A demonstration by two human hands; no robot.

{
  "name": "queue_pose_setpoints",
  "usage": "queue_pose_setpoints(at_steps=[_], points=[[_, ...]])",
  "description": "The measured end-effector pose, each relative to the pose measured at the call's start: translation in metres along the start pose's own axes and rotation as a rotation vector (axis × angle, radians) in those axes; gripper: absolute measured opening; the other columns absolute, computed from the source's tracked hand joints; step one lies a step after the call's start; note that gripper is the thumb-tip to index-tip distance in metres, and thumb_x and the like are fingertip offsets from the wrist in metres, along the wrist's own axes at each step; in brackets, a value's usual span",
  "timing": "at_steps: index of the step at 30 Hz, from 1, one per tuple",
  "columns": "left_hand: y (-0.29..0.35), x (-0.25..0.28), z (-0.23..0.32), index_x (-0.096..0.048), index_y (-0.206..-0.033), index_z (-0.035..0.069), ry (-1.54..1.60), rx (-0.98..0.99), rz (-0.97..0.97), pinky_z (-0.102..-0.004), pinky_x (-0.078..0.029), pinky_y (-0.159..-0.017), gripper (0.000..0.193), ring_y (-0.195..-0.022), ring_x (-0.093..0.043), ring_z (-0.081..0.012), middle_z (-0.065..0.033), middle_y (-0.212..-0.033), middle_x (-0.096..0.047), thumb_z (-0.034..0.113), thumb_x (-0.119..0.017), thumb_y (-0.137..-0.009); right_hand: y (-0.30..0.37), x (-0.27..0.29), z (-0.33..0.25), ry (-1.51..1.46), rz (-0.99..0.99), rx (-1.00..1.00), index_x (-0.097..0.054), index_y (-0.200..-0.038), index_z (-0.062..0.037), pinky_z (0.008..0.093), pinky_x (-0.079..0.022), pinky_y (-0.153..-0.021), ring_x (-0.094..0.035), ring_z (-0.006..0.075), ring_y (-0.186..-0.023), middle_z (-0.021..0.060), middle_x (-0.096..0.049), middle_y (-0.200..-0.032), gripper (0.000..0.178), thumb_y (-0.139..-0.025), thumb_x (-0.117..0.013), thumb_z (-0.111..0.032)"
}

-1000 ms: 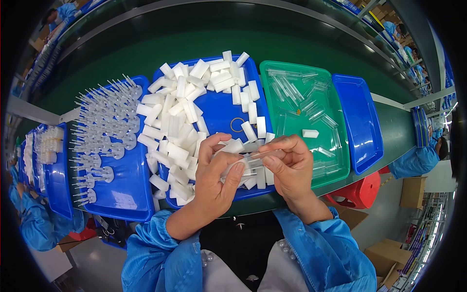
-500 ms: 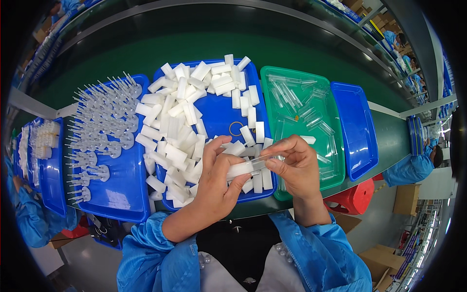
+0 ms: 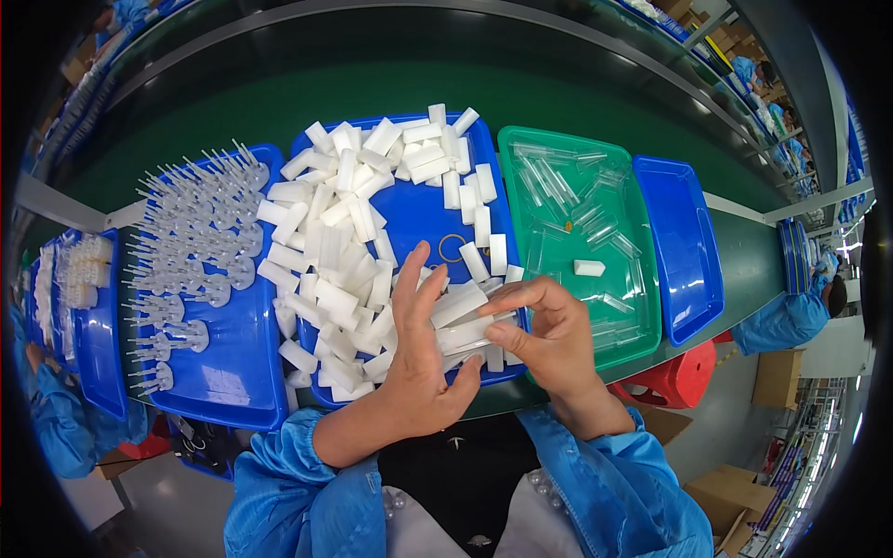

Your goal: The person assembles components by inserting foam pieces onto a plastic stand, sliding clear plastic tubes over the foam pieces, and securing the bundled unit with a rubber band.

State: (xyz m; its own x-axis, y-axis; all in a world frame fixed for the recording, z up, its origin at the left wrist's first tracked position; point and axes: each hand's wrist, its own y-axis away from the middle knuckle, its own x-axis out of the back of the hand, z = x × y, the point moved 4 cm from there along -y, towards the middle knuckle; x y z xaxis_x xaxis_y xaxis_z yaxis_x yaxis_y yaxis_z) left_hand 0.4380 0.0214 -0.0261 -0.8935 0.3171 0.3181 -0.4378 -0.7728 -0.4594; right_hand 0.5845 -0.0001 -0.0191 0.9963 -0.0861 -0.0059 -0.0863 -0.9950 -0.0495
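My right hand (image 3: 551, 346) pinches a white block (image 3: 462, 334) between thumb and fingers. A clear plastic sleeve seems to go with the block, but how far it covers it is hard to make out. My left hand (image 3: 420, 361) is open beside it, fingers stretched up and thumb apart, the block's left end near or against the palm. Behind the hands, a blue tray (image 3: 409, 209) carries many loose white blocks (image 3: 339, 232) and a thin gold-coloured ring (image 3: 452, 247). To the right, a green tray (image 3: 646, 219) holds clear plastic sleeves (image 3: 553, 181) and one white block (image 3: 588, 268).
On the left, a blue tray (image 3: 228, 395) holds many translucent stemmed pieces (image 3: 200, 223) with round bases. Another blue tray (image 3: 686, 246) lies right of the green one. Beyond stretches a green work surface (image 3: 419, 70). A red stool (image 3: 665, 379) stands below right; co-workers in blue sit on both sides.
My left hand has let go of the white block and its fingers have spread. My right hand has moved slightly left and down, now gripping the block. The lone block in the green tray is now fully visible.
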Motion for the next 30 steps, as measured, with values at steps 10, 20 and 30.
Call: queue_pose_setpoints(at_steps=[10, 20, 30], points=[[0.001, -0.003, 0.001, -0.01, -0.139, 0.002, 0.181, -0.093, 0.009, -0.0498, -0.023, -0.102, 0.082, -0.132, -0.013, -0.0451, -0.0329, -0.14, -0.008, 0.007, -0.055, -0.071, 0.007, -0.004, -0.002, 0.025, 0.026, 0.083, -0.065, -0.088, -0.0051, 0.0302, -0.04, -0.083, -0.06, 0.0193, -0.087, 0.008, -0.065, -0.091, 0.02, -0.071, -0.075, -0.008], [0.001, 0.0, 0.001, -0.046, -0.102, 0.0, 0.497, 0.113, -0.16, -0.0352, -0.036, -0.091, 0.024, -0.107, -0.047, -0.0273, -0.0246, -0.123, -0.042, 0.01, -0.056, -0.082, 0.022, 0.005, -0.037, 0.461, -0.212, 0.492, -0.064, -0.083, -0.0142, 0.0305, -0.032, -0.076, -0.062, 0.0147, -0.089, -0.0016, -0.065, -0.085, 0.017, -0.07, -0.076, -0.016], [0.005, -0.003, -0.008, -0.052, -0.098, 0.001, 0.479, 0.228, -0.22, -0.0332, -0.038, -0.09, 0.023, -0.109, -0.048, -0.0266, -0.0222, -0.126, -0.041, 0.005, -0.061, -0.077, -0.033, 0.055, -0.038, 0.651, -0.126, 0.417, -0.064, -0.083, -0.0079, 0.0352, -0.048, -0.069, -0.063, 0.0237, -0.082, 0.0067, -0.064, -0.085, 0.014, -0.071, -0.069, -0.01]])
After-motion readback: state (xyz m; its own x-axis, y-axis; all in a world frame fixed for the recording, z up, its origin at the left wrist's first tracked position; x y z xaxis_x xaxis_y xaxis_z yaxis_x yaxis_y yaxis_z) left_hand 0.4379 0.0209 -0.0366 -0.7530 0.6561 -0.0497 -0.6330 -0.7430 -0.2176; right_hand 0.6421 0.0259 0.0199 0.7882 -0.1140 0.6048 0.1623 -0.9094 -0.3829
